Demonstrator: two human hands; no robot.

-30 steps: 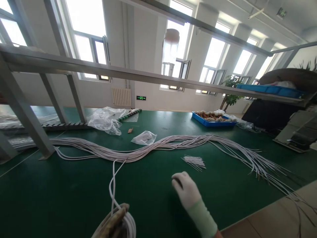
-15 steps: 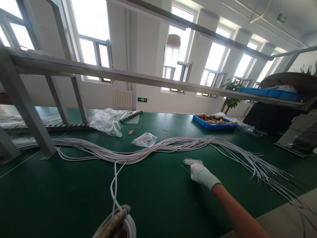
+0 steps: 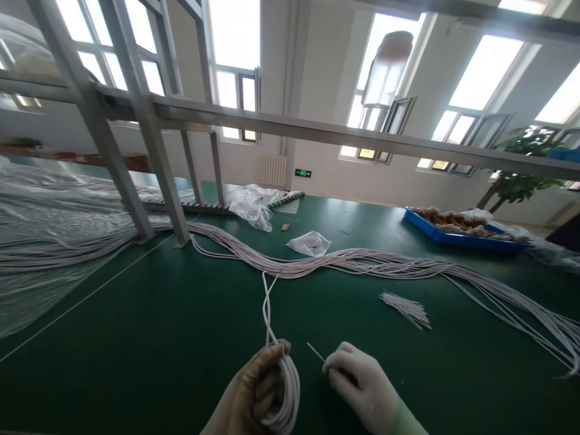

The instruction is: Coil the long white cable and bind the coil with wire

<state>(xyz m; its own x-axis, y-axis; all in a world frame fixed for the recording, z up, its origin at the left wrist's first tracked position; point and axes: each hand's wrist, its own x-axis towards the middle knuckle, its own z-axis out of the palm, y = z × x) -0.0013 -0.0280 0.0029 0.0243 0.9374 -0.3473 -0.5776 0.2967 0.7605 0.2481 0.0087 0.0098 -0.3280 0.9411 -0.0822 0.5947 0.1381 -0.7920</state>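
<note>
My left hand (image 3: 260,386), in a stained glove, is wrapped around a coil of white cable (image 3: 287,399) at the lower middle. Two cable ends rise from the coil, crossing each other, up to the long bundle of cables (image 3: 290,266). To its right, my right hand (image 3: 357,380), in a white glove, pinches one thin white twist tie (image 3: 316,352) between thumb and forefinger. The tie points up and left toward the coil, apart from it. A pile of the same twist ties (image 3: 408,309) lies on the green table (image 3: 190,350) beyond my right hand.
The cable bundle runs across the whole table, under clear plastic sheeting (image 3: 54,193) at left. Metal shelf posts (image 3: 158,157) stand at the left. Farther back lie a small plastic bag (image 3: 310,243), crumpled plastic (image 3: 254,205) and a blue tray (image 3: 471,238) of brownish parts.
My right hand has come back from the twist tie pile with one tie in it. My left hand has risen further into view with the coil. The view has turned left.
</note>
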